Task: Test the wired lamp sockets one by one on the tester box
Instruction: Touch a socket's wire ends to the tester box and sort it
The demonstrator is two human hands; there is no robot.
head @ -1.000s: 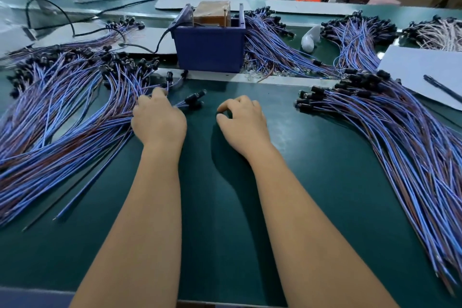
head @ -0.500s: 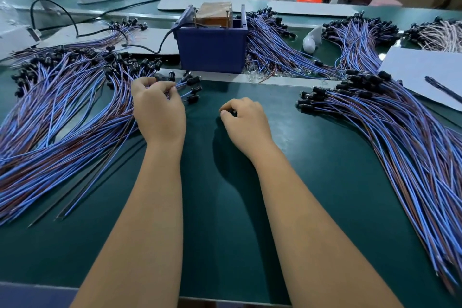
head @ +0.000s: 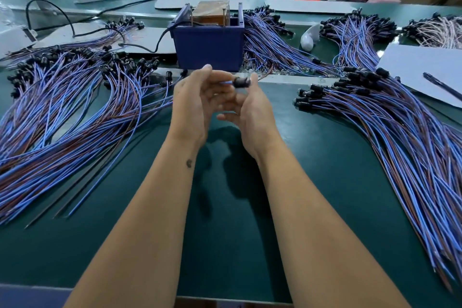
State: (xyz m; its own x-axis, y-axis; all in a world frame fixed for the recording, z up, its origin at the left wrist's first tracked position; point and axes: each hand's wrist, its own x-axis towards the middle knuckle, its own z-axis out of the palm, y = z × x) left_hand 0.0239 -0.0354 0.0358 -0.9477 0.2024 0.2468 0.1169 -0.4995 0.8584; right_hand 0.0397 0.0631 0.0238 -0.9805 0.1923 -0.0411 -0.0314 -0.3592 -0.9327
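Observation:
A black lamp socket (head: 241, 82) with blue and brown wires is held up between my hands, just in front of the blue tester box (head: 208, 45). My left hand (head: 193, 105) pinches the wires right behind the socket. My right hand (head: 250, 112) is raised beside it, palm turned inward, its fingers at the socket; the grip is blurred. A large pile of wired sockets (head: 70, 97) fans out on the left, and another pile (head: 390, 117) lies on the right.
The green mat (head: 225, 207) covers the bench. More socket bundles (head: 272, 40) lie behind the box. A white sheet (head: 422, 67) with a black pen (head: 442, 86) sits at the right. A black cable (head: 140, 47) runs to the box from the left.
My left hand lifted a socket out of the left pile and brought it to the middle. My right hand rose off the mat to meet it.

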